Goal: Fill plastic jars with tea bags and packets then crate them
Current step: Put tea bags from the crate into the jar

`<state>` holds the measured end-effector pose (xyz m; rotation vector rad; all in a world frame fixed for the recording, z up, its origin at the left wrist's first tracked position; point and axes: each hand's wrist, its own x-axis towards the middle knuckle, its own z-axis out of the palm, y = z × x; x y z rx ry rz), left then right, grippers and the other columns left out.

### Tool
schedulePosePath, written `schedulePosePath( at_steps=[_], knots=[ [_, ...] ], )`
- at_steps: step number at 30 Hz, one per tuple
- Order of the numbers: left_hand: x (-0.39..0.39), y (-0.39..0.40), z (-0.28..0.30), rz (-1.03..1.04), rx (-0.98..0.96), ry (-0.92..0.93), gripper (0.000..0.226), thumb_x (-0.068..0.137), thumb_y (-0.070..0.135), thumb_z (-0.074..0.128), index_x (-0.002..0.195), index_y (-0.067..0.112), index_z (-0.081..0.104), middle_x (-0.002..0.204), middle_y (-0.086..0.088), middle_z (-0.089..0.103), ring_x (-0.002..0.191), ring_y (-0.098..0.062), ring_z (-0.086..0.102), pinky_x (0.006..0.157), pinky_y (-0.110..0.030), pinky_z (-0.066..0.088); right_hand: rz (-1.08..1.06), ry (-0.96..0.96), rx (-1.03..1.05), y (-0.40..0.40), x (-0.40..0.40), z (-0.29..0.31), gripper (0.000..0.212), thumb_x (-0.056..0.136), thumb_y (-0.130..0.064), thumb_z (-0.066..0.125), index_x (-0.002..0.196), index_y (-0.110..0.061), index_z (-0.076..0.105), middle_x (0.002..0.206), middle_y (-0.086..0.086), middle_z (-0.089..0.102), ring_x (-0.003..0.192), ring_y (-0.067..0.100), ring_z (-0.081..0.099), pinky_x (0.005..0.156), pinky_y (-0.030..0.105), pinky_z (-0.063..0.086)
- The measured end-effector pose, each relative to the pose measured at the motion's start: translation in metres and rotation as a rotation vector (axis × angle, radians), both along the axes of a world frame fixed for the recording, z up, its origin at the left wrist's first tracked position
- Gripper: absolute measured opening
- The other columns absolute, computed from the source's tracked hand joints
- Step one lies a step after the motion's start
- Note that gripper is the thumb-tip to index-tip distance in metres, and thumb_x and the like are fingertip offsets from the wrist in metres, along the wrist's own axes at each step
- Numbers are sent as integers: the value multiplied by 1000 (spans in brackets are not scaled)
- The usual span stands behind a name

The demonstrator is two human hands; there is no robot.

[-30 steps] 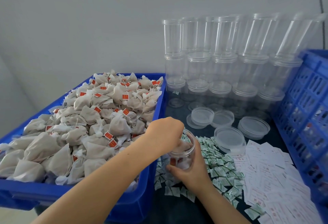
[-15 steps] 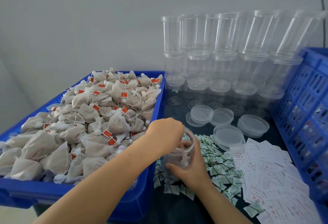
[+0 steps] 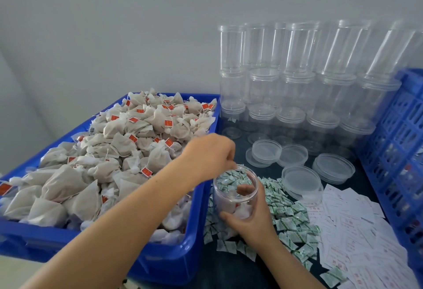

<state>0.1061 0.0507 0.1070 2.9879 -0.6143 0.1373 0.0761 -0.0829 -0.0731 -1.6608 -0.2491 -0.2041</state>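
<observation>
- Small clear round plastic jar point(image 3: 235, 193) stands on the dark desk point(image 3: 229, 268), just right of the big blue plastic bin point(image 3: 174, 263) heaped with beige tea bags point(image 3: 119, 151); a few bags sit in its bottom.
- Right hand point(image 3: 250, 219) grips the jar's lower wall, fingers curled round it.
- Left hand point(image 3: 209, 154) hovers just above the jar's mouth, fingers bunched downward; cannot tell if pinching anything.
- Green-white packets point(image 3: 288, 211) spread right of jar.
- Stacked empty clear jars point(image 3: 297, 78) behind it.

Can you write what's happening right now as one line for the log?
right hand grips jar | left hand above jar mouth | tea bags inside
</observation>
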Motion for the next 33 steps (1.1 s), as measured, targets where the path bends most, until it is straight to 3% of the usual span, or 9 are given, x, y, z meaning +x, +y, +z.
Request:
schedulePosePath(
  at_steps=[2,6,13,16,18,20,25,33],
  knots=[
    [7,18,9,64,-67,-36,21,89,39,61,98,21,63,96,5,66,88,-13,60,80,-34,53,-7,-5,-10,-1,-1,0,100,47,-51,89,127,-72,33,108,-34,53,110,-6,56,82,16,53],
    [20,58,2,246,-212,-129,21,92,29,58,109,18,61,105,1,65,92,-15,61,85,-36,53,-13,-27,-24,0,-3,1,100,45,-55,89,125,-75,32,107,-32,53,107,-10,54,79,6,48],
    [31,106,-46,478,-124,-91,56,89,33,60,138,16,40,139,-10,44,128,-30,42,102,-41,41,-16,-64,-34,1,-5,8,95,44,-54,86,120,-79,33,118,-10,54,105,-12,54,77,5,48],
    [34,110,-54,490,-170,-4,70,84,35,66,143,15,33,142,-13,40,128,-32,43,101,-42,42,-20,-78,-46,0,-5,6,96,44,-53,86,121,-78,33,115,-15,55,104,-13,54,75,5,48],
    [35,111,-55,492,-165,30,74,82,35,68,143,15,31,140,-15,42,124,-32,47,97,-41,45,-18,-76,-62,-1,-4,4,97,44,-55,85,121,-78,31,109,-27,55,105,-12,54,76,10,50],
    [36,112,-56,506,-153,57,71,81,32,67,141,15,32,136,-15,45,119,-32,51,93,-42,48,-16,-74,-76,-1,-3,3,98,45,-56,85,122,-78,30,106,-36,53,105,-12,54,80,14,48],
    [35,112,-58,531,-132,56,56,80,21,64,129,13,39,121,-12,52,105,-30,57,84,-40,51,-23,-74,-86,-1,-3,4,98,44,-58,84,122,-78,29,106,-37,53,105,-13,54,80,12,46],
    [35,109,-57,564,-91,-58,22,87,7,53,109,10,49,104,-9,62,91,-27,60,73,-35,51,-21,-78,-69,-1,-5,7,96,46,-51,84,118,-81,29,117,-13,54,104,-14,53,78,2,45]
  ],
)
